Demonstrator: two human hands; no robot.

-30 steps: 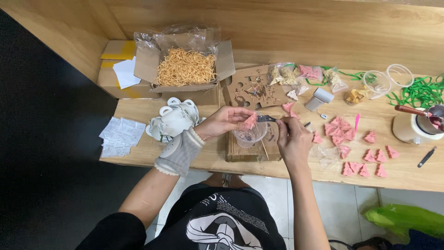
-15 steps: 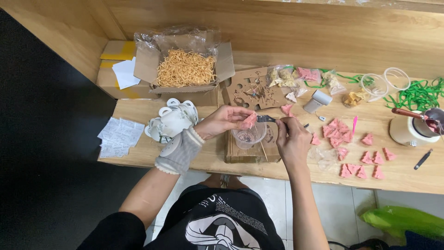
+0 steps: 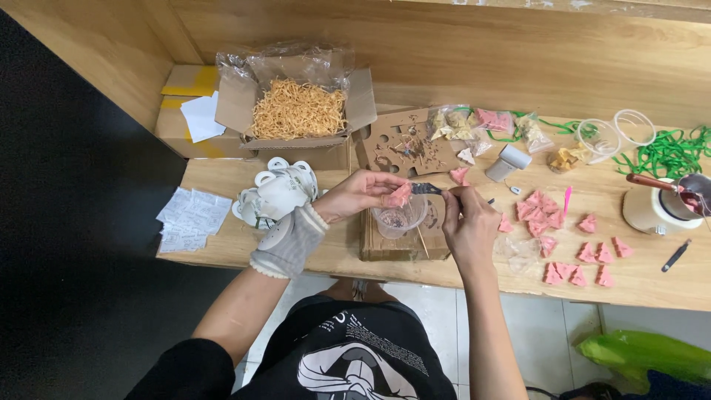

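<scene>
Head view: the left hand [image 3: 361, 194] pinched a pink piece [image 3: 400, 195] just above a clear cup [image 3: 398, 218] on the bench [image 3: 222, 244]. The right hand [image 3: 466, 222] was closed around a small dark tool [image 3: 425, 189], its tip touching that piece. More pink shapes [image 3: 574, 255] lay to the right.

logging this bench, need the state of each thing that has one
left hand: grip shut on pink piece
right hand: grip shut on small dark tool
clear cup: upright, under the hands
cardboard box: open, full of straw filler
loose pink pieces: scattered on the table
</scene>
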